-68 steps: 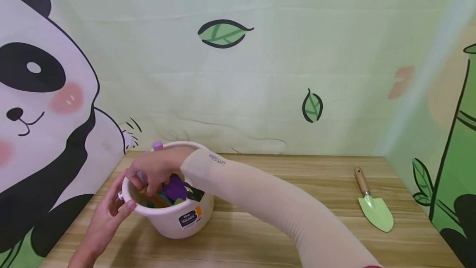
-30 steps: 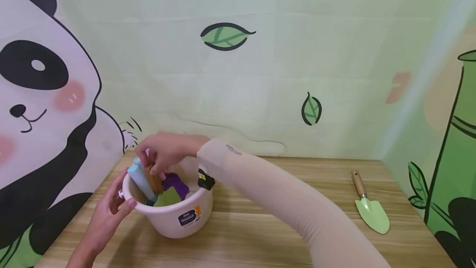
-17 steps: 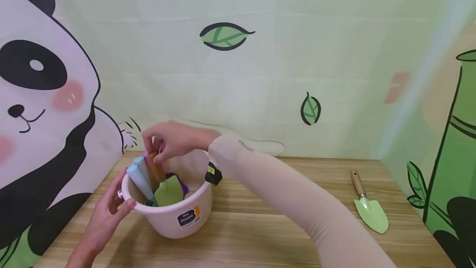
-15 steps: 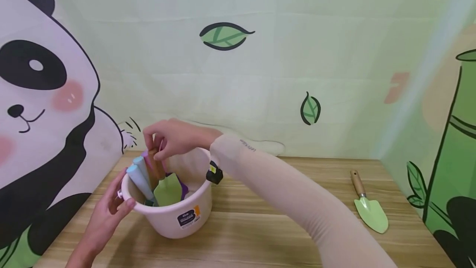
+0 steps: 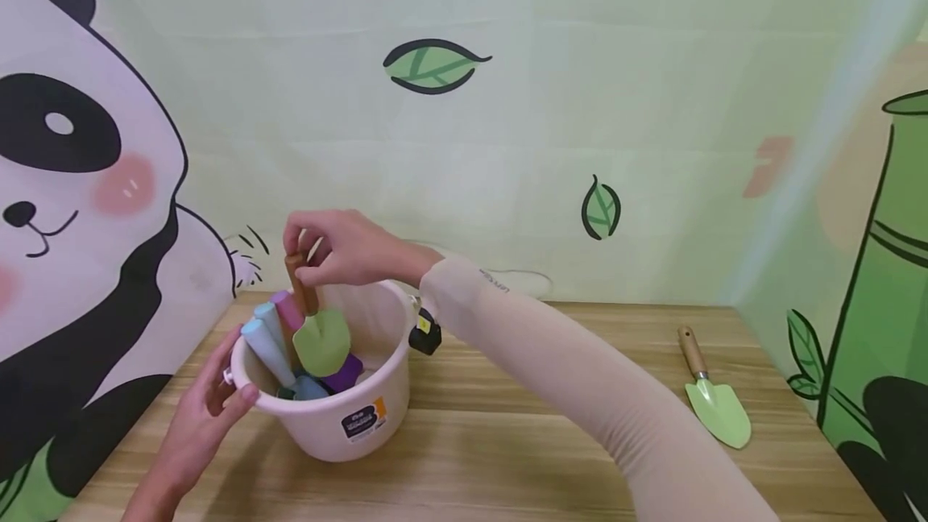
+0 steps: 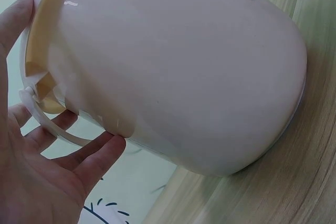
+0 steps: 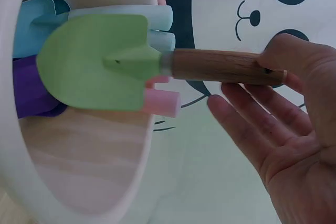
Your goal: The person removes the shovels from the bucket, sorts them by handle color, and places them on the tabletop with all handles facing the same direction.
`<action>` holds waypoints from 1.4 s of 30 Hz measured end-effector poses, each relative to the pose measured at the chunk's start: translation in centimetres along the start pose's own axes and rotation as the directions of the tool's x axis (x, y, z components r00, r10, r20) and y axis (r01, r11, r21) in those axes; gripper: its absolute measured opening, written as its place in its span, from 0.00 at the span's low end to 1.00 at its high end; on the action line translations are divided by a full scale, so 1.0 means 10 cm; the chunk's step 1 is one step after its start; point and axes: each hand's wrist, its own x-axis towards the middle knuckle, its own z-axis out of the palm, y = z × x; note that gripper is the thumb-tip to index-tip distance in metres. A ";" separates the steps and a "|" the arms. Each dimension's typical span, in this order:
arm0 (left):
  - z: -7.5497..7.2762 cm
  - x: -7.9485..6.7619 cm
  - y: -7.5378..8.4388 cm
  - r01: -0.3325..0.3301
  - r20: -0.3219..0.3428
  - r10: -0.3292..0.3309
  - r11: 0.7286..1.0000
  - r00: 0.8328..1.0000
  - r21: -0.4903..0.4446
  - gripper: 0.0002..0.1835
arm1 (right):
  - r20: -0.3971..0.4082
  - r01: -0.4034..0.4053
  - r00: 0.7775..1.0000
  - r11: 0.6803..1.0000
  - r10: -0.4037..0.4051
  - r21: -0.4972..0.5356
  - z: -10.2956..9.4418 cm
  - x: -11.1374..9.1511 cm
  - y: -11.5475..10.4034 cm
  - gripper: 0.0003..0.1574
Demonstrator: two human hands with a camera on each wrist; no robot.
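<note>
My right hand [image 5: 355, 246] pinches the brown wooden handle of a green hand trowel [image 5: 324, 342], lifted upright within the white bucket [image 5: 329, 435]. The right wrist view shows the trowel's handle [image 7: 220, 66] between thumb and fingers, its blade still over the bucket's mouth. At the bucket's left side, my left hand [image 5: 196, 425] holds the rim, thumb in front and fingers on the outer wall by the handle pivot. Light blue handles [image 5: 268, 351], a pink handle [image 5: 288, 310] and a purple blade [image 5: 343, 374] stand inside the bucket.
A second green trowel [image 5: 718, 409] with a wooden handle lies on the right of the wood-grain table [image 5: 522, 425]. A black piece with a yellow mark [image 5: 424, 333] hangs by the bucket's right rim. A printed panda backdrop [image 5: 507, 127] rises behind the table.
My right hand has gone from reaching inside the bucket to above it, drawing the trowel upward until its green blade shows. The left hand has stayed at the rim.
</note>
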 end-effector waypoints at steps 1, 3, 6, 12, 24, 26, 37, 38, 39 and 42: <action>0.00 0.00 0.00 0.002 0.000 -0.002 1.000 1.000 0.001 0.40 | -0.018 0.009 1.000 1.000 -0.009 0.008 0.00 0.00 0.00 0.10; 0.00 0.00 0.00 -0.002 0.000 0.002 1.000 1.000 0.000 0.40 | -0.058 0.032 0.998 0.999 -0.030 0.024 0.01 -0.01 0.00 0.10; 0.00 -0.01 -0.01 -0.023 -0.004 0.023 1.000 1.000 -0.010 0.40 | -0.118 0.057 0.992 0.997 -0.052 0.043 0.02 -0.02 -0.01 0.10; 0.00 -0.01 -0.01 -0.058 -0.010 0.058 0.998 0.998 -0.028 0.40 | -0.184 0.063 0.982 0.997 -0.052 0.051 0.01 -0.04 -0.02 0.10; 0.01 -0.01 -0.01 -0.003 0.002 0.003 1.000 1.000 -0.008 0.40 | -0.270 0.061 0.962 0.997 -0.048 0.040 -0.01 -0.10 -0.02 0.12; 0.01 -0.01 -0.01 0.005 0.002 -0.005 1.000 1.000 0.004 0.40 | -0.304 0.064 0.951 0.997 -0.048 0.043 -0.03 -0.11 -0.02 0.12; 0.00 0.01 -0.03 -0.036 -0.008 0.036 0.999 0.999 0.017 0.40 | -0.486 0.103 0.871 0.994 -0.067 0.047 -0.32 -0.22 -0.06 0.12; 0.00 0.01 -0.03 -0.043 -0.007 0.043 0.999 0.999 0.013 0.40 | -0.497 0.109 0.865 0.993 -0.071 0.049 -0.35 -0.23 -0.06 0.12; 0.01 0.01 -0.03 -0.049 -0.008 0.049 0.999 0.999 0.008 0.40 | -0.505 0.110 0.860 0.993 -0.070 0.049 -0.38 -0.25 -0.07 0.12; 0.01 0.00 -0.04 -0.069 -0.011 0.069 0.997 0.998 -0.016 0.40 | -0.528 0.107 0.847 0.993 -0.062 0.054 -0.46 -0.29 -0.07 0.11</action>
